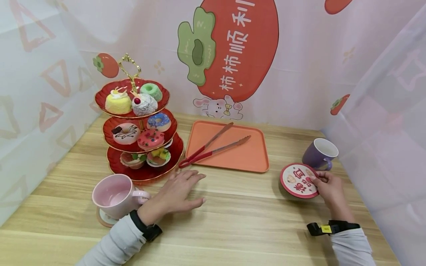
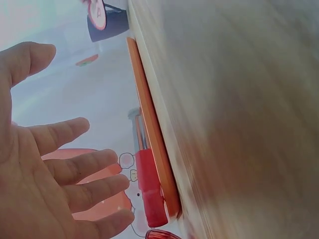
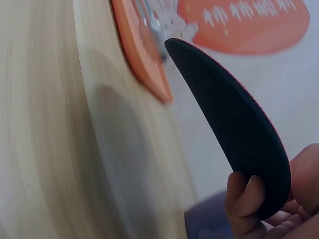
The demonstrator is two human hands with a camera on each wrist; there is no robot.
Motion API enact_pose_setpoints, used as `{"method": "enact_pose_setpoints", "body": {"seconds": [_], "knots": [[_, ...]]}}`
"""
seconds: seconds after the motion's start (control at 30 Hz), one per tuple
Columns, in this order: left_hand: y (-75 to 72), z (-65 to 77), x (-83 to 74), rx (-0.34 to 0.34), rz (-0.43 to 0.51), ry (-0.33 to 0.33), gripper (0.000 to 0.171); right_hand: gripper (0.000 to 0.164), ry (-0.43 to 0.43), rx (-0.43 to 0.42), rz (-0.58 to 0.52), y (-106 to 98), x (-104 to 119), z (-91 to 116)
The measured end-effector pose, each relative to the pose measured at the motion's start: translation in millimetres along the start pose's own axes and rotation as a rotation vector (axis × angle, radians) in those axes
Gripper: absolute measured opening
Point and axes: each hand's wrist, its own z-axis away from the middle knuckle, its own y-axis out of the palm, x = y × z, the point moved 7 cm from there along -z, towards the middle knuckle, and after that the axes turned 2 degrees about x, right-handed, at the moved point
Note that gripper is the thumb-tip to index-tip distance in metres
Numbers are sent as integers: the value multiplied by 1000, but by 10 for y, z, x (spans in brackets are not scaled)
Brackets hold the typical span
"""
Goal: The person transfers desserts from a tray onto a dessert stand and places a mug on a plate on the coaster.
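My right hand [image 1: 332,190] pinches a round coaster [image 1: 297,181] at its right edge, thumb on the printed face. The coaster has a red rim, and its dark underside [image 3: 234,114] shows in the right wrist view, tilted above the table. Just behind it stands a purple mug [image 1: 313,157]. My left hand [image 1: 178,194] is spread over the table with nothing in it, beside the handle of a pink mug [image 1: 114,195]. That mug sits on another coaster [image 1: 104,218], mostly hidden beneath it.
Red-handled tongs [image 1: 203,155] lie across an orange tray [image 1: 233,164] at the back middle. A three-tier red stand [image 1: 114,162] with several cakes and donuts rises at the left. Printed cloth [image 1: 299,74] encloses the wooden table [image 1: 246,229] at back and sides.
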Motion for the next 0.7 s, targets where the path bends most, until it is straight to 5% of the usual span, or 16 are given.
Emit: {"method": "enact_pose_setpoints", "body": {"seconds": [0.47, 0.7], "knots": [[12, 10, -13, 31, 106, -28, 62, 21, -173, 117, -59, 535, 633, 178], [46, 2, -8, 38, 307, -66, 59, 19, -220, 210, -101, 819, 821, 297]]}}
